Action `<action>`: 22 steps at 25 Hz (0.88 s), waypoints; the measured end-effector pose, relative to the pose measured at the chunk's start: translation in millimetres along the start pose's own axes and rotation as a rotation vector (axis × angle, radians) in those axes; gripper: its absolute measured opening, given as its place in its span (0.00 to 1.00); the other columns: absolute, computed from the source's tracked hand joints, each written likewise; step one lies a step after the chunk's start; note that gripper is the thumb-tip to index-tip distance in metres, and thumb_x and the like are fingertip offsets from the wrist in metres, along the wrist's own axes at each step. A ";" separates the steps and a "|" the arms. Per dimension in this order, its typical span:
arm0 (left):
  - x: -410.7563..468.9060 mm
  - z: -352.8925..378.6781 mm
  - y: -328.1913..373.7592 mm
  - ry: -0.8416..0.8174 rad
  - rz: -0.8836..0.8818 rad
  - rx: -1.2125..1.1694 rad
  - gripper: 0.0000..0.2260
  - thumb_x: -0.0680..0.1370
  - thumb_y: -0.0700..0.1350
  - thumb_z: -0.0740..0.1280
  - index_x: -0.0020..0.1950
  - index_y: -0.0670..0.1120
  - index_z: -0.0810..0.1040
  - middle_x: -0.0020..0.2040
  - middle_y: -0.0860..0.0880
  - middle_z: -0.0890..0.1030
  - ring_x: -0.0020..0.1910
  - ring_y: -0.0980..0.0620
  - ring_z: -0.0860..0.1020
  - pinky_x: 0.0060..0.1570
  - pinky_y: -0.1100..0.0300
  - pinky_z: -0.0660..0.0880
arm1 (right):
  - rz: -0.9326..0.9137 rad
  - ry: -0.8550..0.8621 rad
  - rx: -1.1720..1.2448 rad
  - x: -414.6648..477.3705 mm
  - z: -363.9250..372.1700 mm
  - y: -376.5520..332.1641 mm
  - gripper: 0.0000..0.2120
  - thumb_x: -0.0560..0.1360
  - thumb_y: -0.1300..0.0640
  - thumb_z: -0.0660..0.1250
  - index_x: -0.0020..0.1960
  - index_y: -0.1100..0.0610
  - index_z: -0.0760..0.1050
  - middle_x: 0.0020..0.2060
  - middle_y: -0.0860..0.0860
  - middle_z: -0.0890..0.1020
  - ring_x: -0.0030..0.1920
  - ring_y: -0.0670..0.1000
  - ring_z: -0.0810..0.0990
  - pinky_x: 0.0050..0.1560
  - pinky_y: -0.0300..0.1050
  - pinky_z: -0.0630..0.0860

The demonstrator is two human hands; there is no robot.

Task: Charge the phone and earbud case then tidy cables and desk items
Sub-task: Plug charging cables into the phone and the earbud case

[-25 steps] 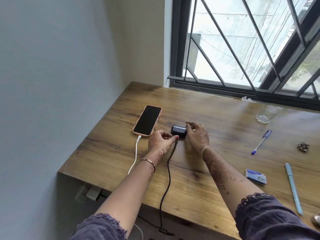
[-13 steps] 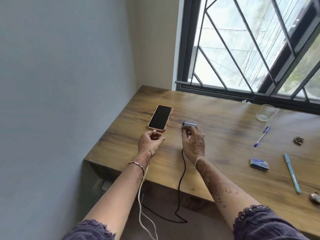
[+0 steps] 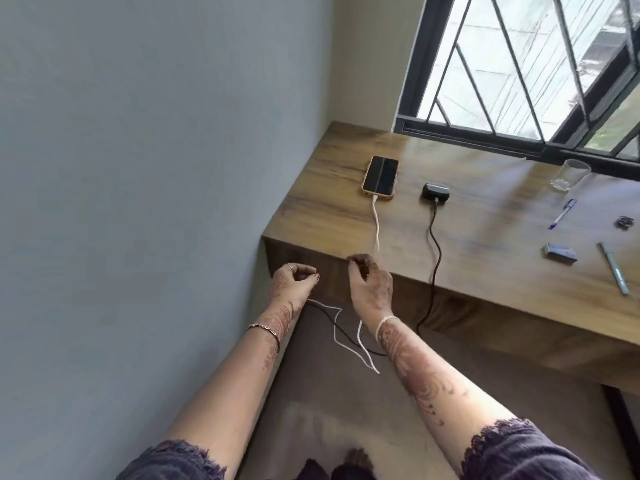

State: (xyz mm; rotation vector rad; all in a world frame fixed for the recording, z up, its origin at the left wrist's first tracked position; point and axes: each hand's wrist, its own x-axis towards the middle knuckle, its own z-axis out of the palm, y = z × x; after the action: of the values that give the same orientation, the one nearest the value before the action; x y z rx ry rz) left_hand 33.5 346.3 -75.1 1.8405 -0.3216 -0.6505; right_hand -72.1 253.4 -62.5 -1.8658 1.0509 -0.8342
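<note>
A phone (image 3: 380,175) in an orange case lies screen-up on the wooden desk (image 3: 329,209), with a white cable (image 3: 376,223) plugged into its near end. Right of it sits the dark earbud case (image 3: 435,191) with a black cable (image 3: 437,251) plugged in and running over the desk's front edge. Both hands are below that edge. My right hand (image 3: 372,287) pinches the white cable where it drops off the desk. My left hand (image 3: 292,280) is curled, and the white cable's hanging loop runs up into it. The black cable also passes toward it.
On the right of the desk are a glass (image 3: 569,174), a blue pen (image 3: 562,213), a small blue box (image 3: 561,252), a teal pen (image 3: 614,273) and a small dark object (image 3: 624,222). A grey wall is at the left and a barred window behind.
Both hands have left the earbud case and phone and dropped below the desk's front edge onto the white cable. The view has pulled back and lowered.
</note>
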 end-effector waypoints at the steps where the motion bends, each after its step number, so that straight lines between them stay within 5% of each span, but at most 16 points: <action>1: -3.8 -9.7 -10.4 0.005 -0.028 -0.005 0.05 0.70 0.40 0.72 0.38 0.49 0.79 0.40 0.44 0.83 0.40 0.48 0.79 0.46 0.52 0.77 | -0.005 -0.013 -0.001 -15.4 8.2 -1.5 0.05 0.75 0.60 0.66 0.47 0.54 0.81 0.43 0.50 0.82 0.45 0.48 0.80 0.48 0.33 0.69; 6: -16.2 -36.0 -55.1 0.082 -0.167 -0.073 0.04 0.73 0.37 0.69 0.45 0.44 0.81 0.45 0.42 0.84 0.43 0.49 0.79 0.52 0.53 0.77 | 0.080 -0.399 -0.205 -57.5 56.3 22.1 0.11 0.76 0.59 0.64 0.56 0.56 0.80 0.55 0.52 0.83 0.58 0.51 0.79 0.63 0.42 0.71; 11: 9.3 -32.4 -101.0 0.026 -0.243 -0.050 0.15 0.74 0.35 0.65 0.61 0.43 0.77 0.56 0.46 0.81 0.56 0.50 0.79 0.60 0.60 0.73 | 0.219 -0.707 -0.477 -35.1 105.0 50.4 0.26 0.80 0.51 0.57 0.76 0.56 0.59 0.75 0.56 0.62 0.75 0.56 0.59 0.73 0.45 0.54; 16: 41.8 -26.2 -135.8 -0.011 -0.293 -0.071 0.24 0.76 0.36 0.62 0.72 0.46 0.66 0.69 0.48 0.71 0.68 0.50 0.70 0.61 0.64 0.65 | 0.217 -0.748 -0.458 2.3 165.6 83.3 0.24 0.77 0.45 0.54 0.69 0.52 0.70 0.70 0.54 0.70 0.70 0.58 0.68 0.68 0.50 0.63; 19: 54.4 -22.9 -147.5 -0.020 -0.291 -0.119 0.25 0.76 0.34 0.59 0.74 0.43 0.63 0.71 0.48 0.69 0.65 0.51 0.70 0.56 0.68 0.68 | 0.179 -0.780 -0.483 12.0 191.3 98.9 0.19 0.79 0.50 0.55 0.65 0.57 0.73 0.67 0.58 0.73 0.67 0.59 0.70 0.66 0.50 0.67; 22: 58.6 -18.4 -155.3 -0.017 -0.296 -0.164 0.25 0.76 0.33 0.57 0.73 0.44 0.64 0.70 0.48 0.70 0.65 0.52 0.70 0.62 0.63 0.67 | 0.237 -0.712 -0.402 17.6 207.0 110.0 0.18 0.79 0.50 0.56 0.65 0.56 0.74 0.67 0.57 0.73 0.67 0.58 0.70 0.66 0.49 0.65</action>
State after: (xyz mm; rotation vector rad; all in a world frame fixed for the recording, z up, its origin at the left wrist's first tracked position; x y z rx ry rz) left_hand 77.5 386.4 -231.1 1.7393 -0.0035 -0.8698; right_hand 69.6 271.2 -249.2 -2.0666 0.9772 0.2083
